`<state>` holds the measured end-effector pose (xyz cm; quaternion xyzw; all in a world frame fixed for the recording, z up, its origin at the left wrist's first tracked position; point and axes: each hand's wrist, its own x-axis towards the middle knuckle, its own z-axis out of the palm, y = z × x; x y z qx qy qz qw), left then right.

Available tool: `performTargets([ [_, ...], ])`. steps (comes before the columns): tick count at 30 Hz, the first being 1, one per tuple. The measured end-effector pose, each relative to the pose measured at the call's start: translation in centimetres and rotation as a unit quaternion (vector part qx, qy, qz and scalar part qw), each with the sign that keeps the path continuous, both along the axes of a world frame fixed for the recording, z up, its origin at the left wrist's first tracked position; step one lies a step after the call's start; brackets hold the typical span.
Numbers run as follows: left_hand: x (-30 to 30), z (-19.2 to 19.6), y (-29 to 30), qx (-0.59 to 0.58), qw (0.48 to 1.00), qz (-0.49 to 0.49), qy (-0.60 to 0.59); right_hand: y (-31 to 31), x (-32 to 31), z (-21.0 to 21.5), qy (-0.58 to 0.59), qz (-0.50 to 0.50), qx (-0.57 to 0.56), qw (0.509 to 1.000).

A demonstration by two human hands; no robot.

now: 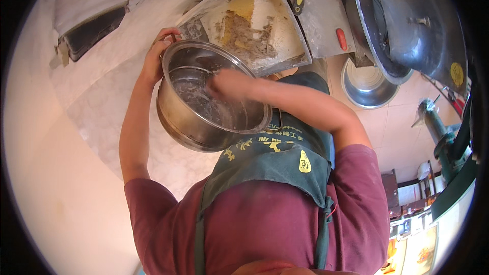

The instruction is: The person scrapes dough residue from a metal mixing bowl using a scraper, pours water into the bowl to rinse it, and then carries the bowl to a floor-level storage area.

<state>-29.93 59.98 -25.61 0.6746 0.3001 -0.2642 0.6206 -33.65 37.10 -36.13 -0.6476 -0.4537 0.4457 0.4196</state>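
A deep stainless steel pot (191, 132) is tilted in front of my body, its mouth turned up toward me. My left hand (159, 56) grips it at the far left of the rim, fingers curled at what looks like its handle. Inside the pot is my right hand (224, 85), smeared by motion, so its fingers and anything in them cannot be made out. The pot's inner wall looks wet, with pale streaks. Just beyond the pot stands a shallow pale tray (298, 64) holding brown crumbly matter and a yellow piece.
Right of the tray, a yellow-and-black handled tool (299, 0) and a red object (341, 39) lie on a pale surface. A large metal vessel (374, 56) stands at the far right, above a metal basin (369, 91) on the tiled floor. A green machine (433, 122) is farther right.
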Motion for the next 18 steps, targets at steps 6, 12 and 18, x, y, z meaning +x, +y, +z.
performTargets([
  [6, -0.5, -1.0, 0.8, -0.02, 1.0, 0.012, 0.013, 0.1, 2.4, -0.9, 0.058, -0.096, 0.223, 0.968],
  [12, 0.2, -1.0, 0.6, 0.001, 0.999, 0.021, 0.037, -1.9, 0.8, -2.1, -0.032, -0.126, 0.034, 0.991],
  [18, 0.7, -3.2, 0.7, 0.042, 0.997, 0.024, 0.068, -1.4, -0.2, -2.2, -0.087, -0.059, 0.003, 0.994],
])
